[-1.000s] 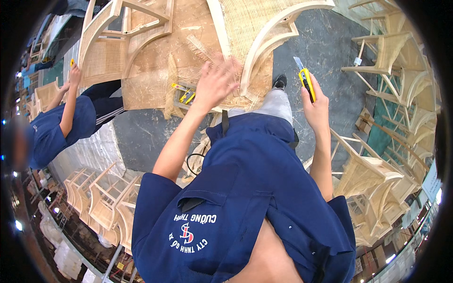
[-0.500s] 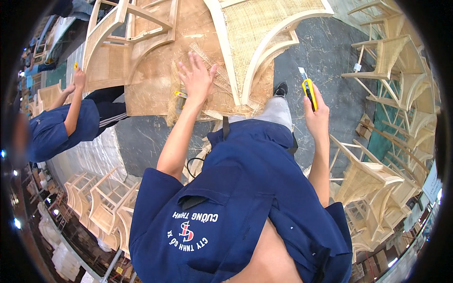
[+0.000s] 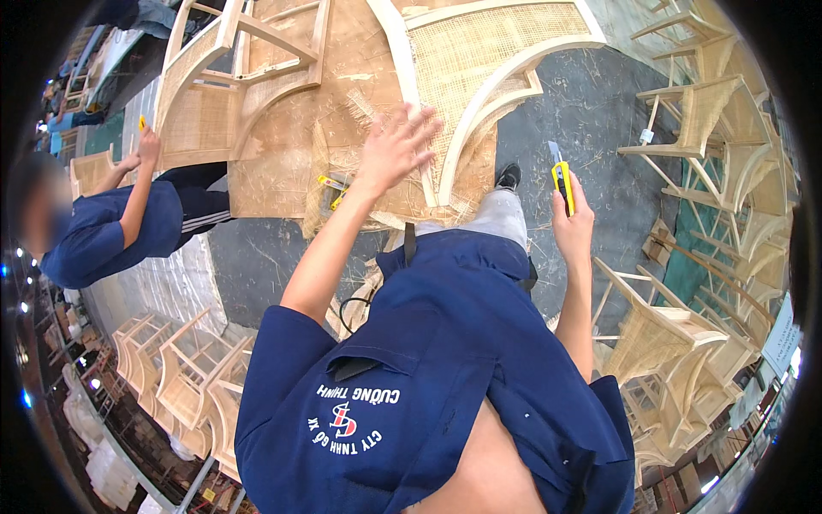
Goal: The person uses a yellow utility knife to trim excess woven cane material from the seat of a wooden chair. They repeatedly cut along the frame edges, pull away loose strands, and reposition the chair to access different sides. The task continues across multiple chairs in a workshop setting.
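In the head view, the left hand (image 3: pixel 398 152) is seen open, fingers spread and empty, above the narrow lower end of a pale wooden chair (image 3: pixel 467 64); whether the wood is touched cannot be determined. The chair is laid on a tan worktable (image 3: pixel 274 190) ahead of the body, its rails smooth and curved, its panel filled with finely woven straw-coloured cane. By the right hand (image 3: pixel 575 216) a utility knife (image 3: pixel 562 182) is gripped, well apart from the chair, over the dark floor (image 3: pixel 565 103); its body is yellow and black, and its flat metal blade is extended and pointed away from the body. Frayed cane scraps (image 3: pixel 360 107) are scattered across the table, and yellow tools (image 3: pixel 334 190) are placed near its close edge, their number unclear. Counted: one knife in the right hand, two chairs on the table, the second chair (image 3: pixel 201 120) being set to the left, and one co-worker (image 3: pixel 120 223), by whom a small yellow object (image 3: pixel 142 122) is held.
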Motion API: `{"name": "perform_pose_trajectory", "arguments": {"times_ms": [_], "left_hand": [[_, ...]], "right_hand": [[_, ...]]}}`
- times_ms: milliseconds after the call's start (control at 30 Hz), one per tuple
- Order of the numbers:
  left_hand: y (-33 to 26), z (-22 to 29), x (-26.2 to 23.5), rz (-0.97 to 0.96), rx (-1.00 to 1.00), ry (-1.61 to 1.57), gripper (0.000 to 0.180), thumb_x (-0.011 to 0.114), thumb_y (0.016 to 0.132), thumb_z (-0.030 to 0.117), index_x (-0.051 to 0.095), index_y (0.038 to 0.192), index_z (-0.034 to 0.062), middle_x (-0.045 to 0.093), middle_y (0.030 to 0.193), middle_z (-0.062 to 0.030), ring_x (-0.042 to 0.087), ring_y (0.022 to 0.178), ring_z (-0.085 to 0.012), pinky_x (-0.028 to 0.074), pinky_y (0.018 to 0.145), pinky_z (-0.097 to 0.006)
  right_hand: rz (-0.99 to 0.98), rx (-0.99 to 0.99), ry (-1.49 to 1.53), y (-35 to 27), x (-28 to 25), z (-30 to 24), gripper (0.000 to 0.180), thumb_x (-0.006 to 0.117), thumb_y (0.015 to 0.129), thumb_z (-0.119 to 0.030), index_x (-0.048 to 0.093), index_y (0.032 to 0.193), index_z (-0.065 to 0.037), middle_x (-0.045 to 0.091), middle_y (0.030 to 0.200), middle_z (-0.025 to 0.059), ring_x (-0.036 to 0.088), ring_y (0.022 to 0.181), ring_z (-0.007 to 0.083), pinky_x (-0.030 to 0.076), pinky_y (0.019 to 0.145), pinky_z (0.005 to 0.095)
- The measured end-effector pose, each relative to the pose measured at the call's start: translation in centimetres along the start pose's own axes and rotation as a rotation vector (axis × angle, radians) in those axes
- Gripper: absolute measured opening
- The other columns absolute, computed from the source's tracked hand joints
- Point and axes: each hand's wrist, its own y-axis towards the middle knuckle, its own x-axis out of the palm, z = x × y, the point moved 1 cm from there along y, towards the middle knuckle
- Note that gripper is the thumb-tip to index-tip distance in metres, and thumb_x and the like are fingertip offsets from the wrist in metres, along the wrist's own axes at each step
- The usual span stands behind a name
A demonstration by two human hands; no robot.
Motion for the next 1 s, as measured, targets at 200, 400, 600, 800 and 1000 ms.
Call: {"name": "perform_pose_trajectory", "arguments": {"times_ms": [200, 400, 600, 800, 1000], "left_hand": [[1.5, -1.9, 0.2, 0.081, -0.341, -0.118, 0.066, 0.038, 0.104, 0.063, 0.030, 0.162, 0.0313, 0.026, 0.171, -0.0024, 0.026, 0.156, -0.0346, 0.025, 0.118, -0.070], [4.5, -3.1, -1.1, 0.004, -0.129, -0.003, 0.066, 0.039, 0.105, 0.061, 0.029, 0.163, 0.0312, 0.022, 0.172, -0.0027, 0.021, 0.157, -0.0392, 0.024, 0.119, -0.069], [4.9, -3.8, 0.8, 0.105, 0.008, -0.067, 0.068, 0.040, 0.104, 0.061, 0.030, 0.163, 0.0280, 0.023, 0.171, -0.0024, 0.022, 0.155, -0.0411, 0.020, 0.120, -0.070], [7.6, -4.8, -0.6, 0.110, -0.436, -0.157, 0.072, 0.042, 0.104, 0.061, 0.025, 0.164, 0.0264, 0.023, 0.171, -0.0015, 0.024, 0.155, -0.0404, 0.019, 0.122, -0.068], [10.4, -5.1, -2.2, -0.025, -0.292, -0.073, 0.079, 0.040, 0.103, 0.064, 0.023, 0.165, 0.0179, 0.020, 0.172, -0.0055, 0.023, 0.156, -0.0380, 0.019, 0.123, -0.066]], "right_hand": [[0.004, 0.006, 0.024, 0.2, 0.7, 0.8, 0.048, 0.063, 0.099, -0.013, 0.054, 0.145, -0.002, 0.073, 0.102, 0.0175, 0.066, 0.083, 0.0151, 0.053, 0.079, 0.0319], [0.022, -0.010, -0.026, 0.0, 0.2, 0.9, 0.048, 0.062, 0.099, -0.012, 0.055, 0.146, -0.004, 0.073, 0.100, 0.0163, 0.065, 0.083, 0.0151, 0.053, 0.077, 0.0311], [0.048, 0.057, 0.031, -1.1, -0.7, 1.1, 0.048, 0.061, 0.100, -0.012, 0.055, 0.147, -0.004, 0.069, 0.088, 0.0091, 0.058, 0.074, 0.0108, 0.051, 0.070, 0.0294], [0.007, 0.161, 0.053, -1.7, -0.9, 1.6, 0.049, 0.062, 0.100, -0.013, 0.053, 0.147, -0.003, 0.070, 0.091, 0.0100, 0.059, 0.076, 0.0118, 0.052, 0.072, 0.0300], [0.029, 0.132, 0.063, -1.6, -0.9, 1.5, 0.049, 0.062, 0.100, -0.014, 0.053, 0.147, -0.003, 0.069, 0.088, 0.0097, 0.057, 0.075, 0.0116, 0.050, 0.070, 0.0304]]}}
